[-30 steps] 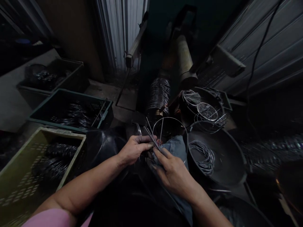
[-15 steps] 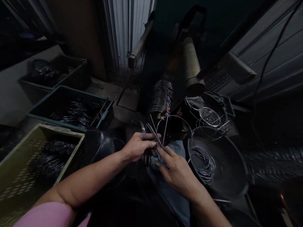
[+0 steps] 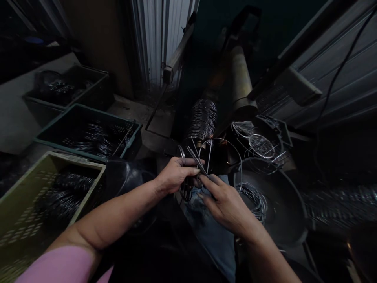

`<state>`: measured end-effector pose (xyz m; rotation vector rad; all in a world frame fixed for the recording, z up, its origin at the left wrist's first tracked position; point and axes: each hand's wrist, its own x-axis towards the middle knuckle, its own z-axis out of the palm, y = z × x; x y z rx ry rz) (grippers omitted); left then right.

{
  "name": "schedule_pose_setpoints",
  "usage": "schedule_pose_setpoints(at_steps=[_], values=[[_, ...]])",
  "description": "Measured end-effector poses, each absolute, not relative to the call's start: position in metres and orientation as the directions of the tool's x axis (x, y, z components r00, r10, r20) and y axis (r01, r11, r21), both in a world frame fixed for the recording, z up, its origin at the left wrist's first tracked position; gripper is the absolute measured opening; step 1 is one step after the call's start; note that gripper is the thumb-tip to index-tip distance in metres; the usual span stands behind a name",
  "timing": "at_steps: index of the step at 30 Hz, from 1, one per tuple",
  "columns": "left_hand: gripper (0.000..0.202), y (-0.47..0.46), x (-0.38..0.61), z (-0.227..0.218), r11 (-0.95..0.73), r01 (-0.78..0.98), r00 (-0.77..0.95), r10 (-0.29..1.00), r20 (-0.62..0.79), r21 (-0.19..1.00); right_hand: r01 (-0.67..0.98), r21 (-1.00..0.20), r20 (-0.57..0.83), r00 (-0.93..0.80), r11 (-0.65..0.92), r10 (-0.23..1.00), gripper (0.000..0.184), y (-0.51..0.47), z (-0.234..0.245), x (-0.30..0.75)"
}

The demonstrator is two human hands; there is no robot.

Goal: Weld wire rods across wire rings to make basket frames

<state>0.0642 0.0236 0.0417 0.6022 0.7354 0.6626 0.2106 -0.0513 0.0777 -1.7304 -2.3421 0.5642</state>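
Between my hands a small bunch of thin metal wires (image 3: 195,156) sticks up at a slant. My left hand (image 3: 176,173) is closed, its thumb and fingers pinching the bunch. Metal wire rings (image 3: 186,192) hang at that hand, partly hidden by it. My right hand (image 3: 225,198) has its fingertips closed on the lower ends of the wires. A larger curved wire (image 3: 239,155) arcs from near the bunch over to the right; where it ends is hidden. Just beyond my hands a stack of dark wire rings (image 3: 202,118) sits on a bar.
At right, a wide dark basin (image 3: 285,204) contains a wire coil (image 3: 253,200); behind it is another basin (image 3: 272,135) with wire pieces. A yellow crate (image 3: 88,188), a green crate (image 3: 59,125) and a grey crate (image 3: 97,84) hold metal pieces at left. A thick pipe (image 3: 242,74) juts out ahead.
Both hands and the wire bunch have shifted slightly up and to the right in view. The grip looks much the same, and the curved wire has moved along slightly.
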Motion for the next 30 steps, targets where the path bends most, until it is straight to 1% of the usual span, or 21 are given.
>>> schedule_pose_setpoints(at_steps=[3, 6, 8, 10, 12, 13, 17, 20, 24, 27, 28, 30], values=[[0.030, 0.025, 0.064, 0.044, 0.634, -0.325, 0.566, 0.725, -0.392, 0.702, 0.866, -0.431, -0.063, -0.308, 0.253, 0.949, 0.044, -0.051, 0.076, 0.210], [0.028, 0.026, 0.063, 0.043, 0.608, -0.323, 0.547, 0.745, -0.381, 0.725, 0.852, -0.446, 0.009, -0.303, 0.275, 0.953, 0.042, -0.056, 0.072, 0.208], [0.028, 0.025, 0.060, 0.041, 0.593, -0.305, 0.543, 0.751, -0.376, 0.745, 0.855, -0.398, 0.091, -0.325, 0.333, 0.942, 0.042, -0.064, 0.073, 0.208], [0.027, 0.023, 0.053, 0.039, 0.590, -0.288, 0.536, 0.752, -0.384, 0.754, 0.860, -0.318, 0.138, -0.375, 0.400, 0.917, 0.049, -0.075, 0.076, 0.209], [0.028, 0.019, 0.042, 0.037, 0.592, -0.282, 0.520, 0.755, -0.399, 0.755, 0.857, -0.261, 0.123, -0.427, 0.444, 0.896, 0.060, -0.086, 0.078, 0.211], [0.029, 0.017, 0.036, 0.035, 0.593, -0.281, 0.508, 0.759, -0.407, 0.755, 0.858, -0.245, 0.102, -0.440, 0.451, 0.892, 0.062, -0.091, 0.079, 0.212], [0.032, 0.008, 0.011, 0.031, 0.594, -0.258, 0.462, 0.768, -0.443, 0.762, 0.881, -0.177, 0.081, -0.431, 0.438, 0.899, 0.050, -0.099, 0.068, 0.211], [0.033, 0.003, -0.002, 0.029, 0.579, -0.269, 0.450, 0.782, -0.430, 0.770, 0.891, -0.131, 0.079, -0.427, 0.434, 0.901, 0.048, -0.098, 0.058, 0.206], [0.032, 0.000, -0.012, 0.030, 0.579, -0.272, 0.443, 0.784, -0.435, 0.768, 0.881, -0.132, 0.055, -0.451, 0.454, 0.891, 0.035, -0.094, 0.053, 0.200], [0.034, 0.000, -0.014, 0.031, 0.569, -0.259, 0.425, 0.793, -0.437, 0.781, 0.864, -0.132, 0.074, -0.480, 0.486, 0.874, 0.026, -0.091, 0.057, 0.200], [0.035, 0.001, -0.014, 0.031, 0.567, -0.260, 0.423, 0.794, -0.436, 0.782, 0.859, -0.139, 0.074, -0.488, 0.494, 0.870, 0.027, -0.091, 0.060, 0.200], [0.035, 0.002, -0.013, 0.031, 0.573, -0.267, 0.425, 0.792, -0.439, 0.775, 0.842, -0.172, 0.049, -0.511, 0.512, 0.858, 0.037, -0.092, 0.066, 0.200]])
